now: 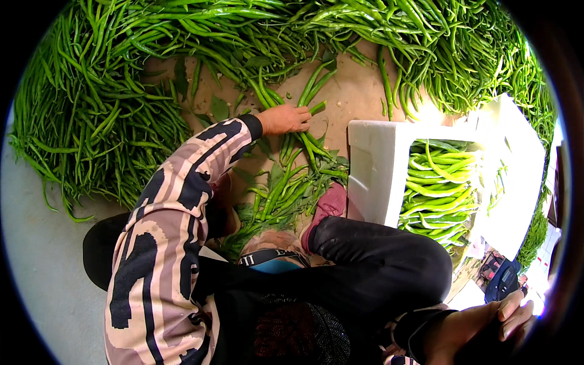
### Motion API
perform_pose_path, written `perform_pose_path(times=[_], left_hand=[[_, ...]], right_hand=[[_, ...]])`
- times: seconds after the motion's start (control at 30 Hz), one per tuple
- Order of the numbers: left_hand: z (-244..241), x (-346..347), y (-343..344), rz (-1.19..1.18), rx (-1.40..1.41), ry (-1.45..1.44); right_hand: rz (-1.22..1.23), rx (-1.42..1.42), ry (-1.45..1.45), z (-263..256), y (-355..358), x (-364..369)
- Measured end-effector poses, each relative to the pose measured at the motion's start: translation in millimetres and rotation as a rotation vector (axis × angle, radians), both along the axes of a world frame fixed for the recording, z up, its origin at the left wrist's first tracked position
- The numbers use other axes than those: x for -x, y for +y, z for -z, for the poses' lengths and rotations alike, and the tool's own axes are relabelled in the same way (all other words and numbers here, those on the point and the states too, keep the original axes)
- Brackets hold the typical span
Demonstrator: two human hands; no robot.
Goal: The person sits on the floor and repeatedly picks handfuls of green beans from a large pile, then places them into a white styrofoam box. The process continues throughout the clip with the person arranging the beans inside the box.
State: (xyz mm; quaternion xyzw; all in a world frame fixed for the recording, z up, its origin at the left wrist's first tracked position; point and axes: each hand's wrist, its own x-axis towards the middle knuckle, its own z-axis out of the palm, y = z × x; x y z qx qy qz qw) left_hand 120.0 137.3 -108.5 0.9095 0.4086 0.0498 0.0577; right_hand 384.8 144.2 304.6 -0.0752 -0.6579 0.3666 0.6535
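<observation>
My left hand [284, 119], reaching out from a patterned sleeve, has its fingers closed on a few long green chili peppers [318, 107] just above the floor. Pepper ends stick out beyond the fingertips and below the palm. Under it, between my feet, lies a loose heap of green peppers mixed with leaves [285, 194]. My right hand [495, 319] is at the lower right edge, away from the peppers. Its fingers are bent and partly in shadow; whether it holds anything cannot be made out.
Large piles of green chili peppers [105, 105] curve around the floor [360, 91] ahead. A white foam box [374, 169] filled with lined-up peppers [438, 191] stands to the right, beside a glaring white panel [520, 182]. A dark bag [502, 280] lies farther right.
</observation>
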Motion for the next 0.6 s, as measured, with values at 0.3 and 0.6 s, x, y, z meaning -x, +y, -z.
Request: perform_pose_path(times=[0.3, 0.6], left_hand=[[-9.6, 11.1, -6.6, 0.093, -0.022, 0.012], [-4.8, 3.9, 1.2, 0.056, 0.024, 0.002]], right_hand=[[-0.049, 0.118, 0.025, -6.0, -7.5, -2.9], [0.209, 0.003, -0.088, -4.5, -9.6, -9.9]])
